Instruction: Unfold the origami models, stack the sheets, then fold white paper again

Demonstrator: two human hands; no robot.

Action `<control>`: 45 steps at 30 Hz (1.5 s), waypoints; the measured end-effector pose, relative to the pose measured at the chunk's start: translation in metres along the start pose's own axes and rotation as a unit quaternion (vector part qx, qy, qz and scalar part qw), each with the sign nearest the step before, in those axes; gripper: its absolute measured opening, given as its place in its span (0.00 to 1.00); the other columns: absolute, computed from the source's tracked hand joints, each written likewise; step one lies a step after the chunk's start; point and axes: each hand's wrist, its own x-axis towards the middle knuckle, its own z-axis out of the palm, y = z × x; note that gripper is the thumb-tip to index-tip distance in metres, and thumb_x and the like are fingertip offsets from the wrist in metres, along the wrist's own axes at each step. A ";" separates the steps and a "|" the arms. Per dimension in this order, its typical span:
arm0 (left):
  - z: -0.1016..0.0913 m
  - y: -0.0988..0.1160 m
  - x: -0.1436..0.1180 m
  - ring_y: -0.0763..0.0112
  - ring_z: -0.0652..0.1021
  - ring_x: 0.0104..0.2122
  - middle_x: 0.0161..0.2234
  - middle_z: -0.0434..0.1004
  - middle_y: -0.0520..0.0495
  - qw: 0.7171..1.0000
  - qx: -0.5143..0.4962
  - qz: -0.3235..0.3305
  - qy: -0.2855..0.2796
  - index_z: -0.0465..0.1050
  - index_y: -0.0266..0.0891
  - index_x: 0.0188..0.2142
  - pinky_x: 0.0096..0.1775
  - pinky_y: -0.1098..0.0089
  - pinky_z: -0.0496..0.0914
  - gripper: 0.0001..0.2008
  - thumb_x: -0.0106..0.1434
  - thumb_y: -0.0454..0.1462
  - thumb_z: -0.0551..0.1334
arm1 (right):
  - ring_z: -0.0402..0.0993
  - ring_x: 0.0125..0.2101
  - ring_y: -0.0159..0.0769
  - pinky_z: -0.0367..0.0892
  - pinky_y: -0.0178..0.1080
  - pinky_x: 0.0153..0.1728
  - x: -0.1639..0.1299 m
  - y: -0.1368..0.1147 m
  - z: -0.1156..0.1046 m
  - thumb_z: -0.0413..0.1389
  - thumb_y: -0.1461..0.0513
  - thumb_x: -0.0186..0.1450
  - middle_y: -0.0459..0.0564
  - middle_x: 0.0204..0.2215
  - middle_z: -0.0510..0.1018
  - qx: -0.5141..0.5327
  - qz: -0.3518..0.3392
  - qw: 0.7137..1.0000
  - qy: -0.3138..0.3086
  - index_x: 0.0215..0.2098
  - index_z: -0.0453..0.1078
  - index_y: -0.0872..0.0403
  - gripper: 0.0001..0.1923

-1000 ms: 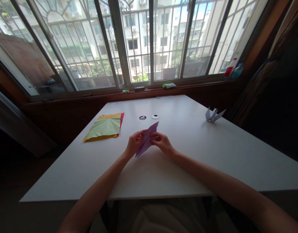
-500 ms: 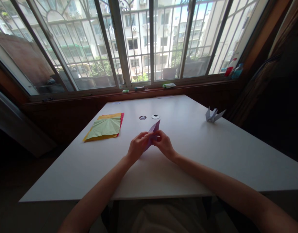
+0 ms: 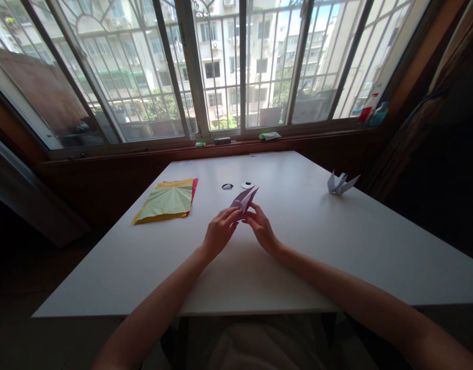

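A folded purple paper (image 3: 244, 199) is pinched between the fingertips of the left hand (image 3: 218, 234) and the right hand (image 3: 261, 228), both closed on its lower part, its pointed tips raised above the middle of the white worktop (image 3: 305, 241). A stack of coloured sheets (image 3: 166, 201) is laid near the left edge. A white paper crane (image 3: 340, 183) is set by the right edge.

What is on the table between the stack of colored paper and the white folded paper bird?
In the head view, between the colored paper stack and white paper bird lie two small round discs and the purple paper held in both hands.
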 end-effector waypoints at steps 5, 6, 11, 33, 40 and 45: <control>-0.003 -0.008 0.004 0.66 0.75 0.37 0.38 0.76 0.48 0.972 -0.136 -0.150 0.119 0.71 0.43 0.43 0.41 0.66 0.68 0.13 0.58 0.35 0.57 | 0.72 0.42 0.37 0.67 0.45 0.43 -0.003 -0.009 0.000 0.50 0.59 0.61 0.51 0.42 0.75 -0.051 -0.052 0.997 -0.014 0.51 0.54 0.48 0.20; -0.003 -0.011 0.005 0.67 0.75 0.35 0.36 0.77 0.48 0.956 -0.176 -0.190 0.136 0.71 0.42 0.42 0.39 0.67 0.69 0.13 0.56 0.35 0.59 | 0.71 0.42 0.37 0.67 0.45 0.42 -0.003 -0.010 -0.001 0.51 0.59 0.61 0.51 0.42 0.74 -0.072 -0.064 0.995 0.006 0.51 0.55 0.48 0.20; -0.004 -0.022 0.009 0.68 0.76 0.32 0.34 0.77 0.47 0.850 -0.382 -0.335 0.140 0.70 0.37 0.39 0.32 0.71 0.70 0.17 0.48 0.37 0.65 | 0.69 0.42 0.38 0.67 0.43 0.40 0.007 -0.004 -0.010 0.56 0.55 0.57 0.53 0.42 0.71 -0.118 -0.054 0.987 0.094 0.47 0.59 0.51 0.21; 0.000 -0.012 0.006 0.66 0.75 0.34 0.38 0.75 0.43 0.892 -0.341 -0.295 -0.037 0.75 0.35 0.35 0.33 0.70 0.67 0.14 0.52 0.42 0.62 | 0.66 0.25 0.30 0.63 0.36 0.28 0.008 0.005 -0.009 0.57 0.55 0.55 0.45 0.23 0.73 -0.003 0.023 0.998 -0.059 0.28 0.70 0.55 0.11; 0.004 -0.012 0.009 0.69 0.75 0.33 0.32 0.75 0.47 0.893 -0.385 -0.231 0.017 0.70 0.37 0.42 0.35 0.69 0.70 0.19 0.50 0.40 0.65 | 0.67 0.25 0.30 0.63 0.36 0.28 0.010 0.003 -0.014 0.57 0.54 0.55 0.45 0.22 0.72 -0.020 0.029 0.999 -0.040 0.25 0.69 0.56 0.12; 0.001 -0.007 0.009 0.65 0.76 0.38 0.38 0.76 0.43 0.882 -0.413 -0.229 -0.005 0.68 0.36 0.45 0.39 0.66 0.71 0.21 0.51 0.39 0.65 | 0.67 0.24 0.30 0.63 0.35 0.26 0.011 0.007 -0.017 0.58 0.54 0.54 0.45 0.21 0.72 -0.033 0.026 0.999 -0.019 0.24 0.69 0.55 0.13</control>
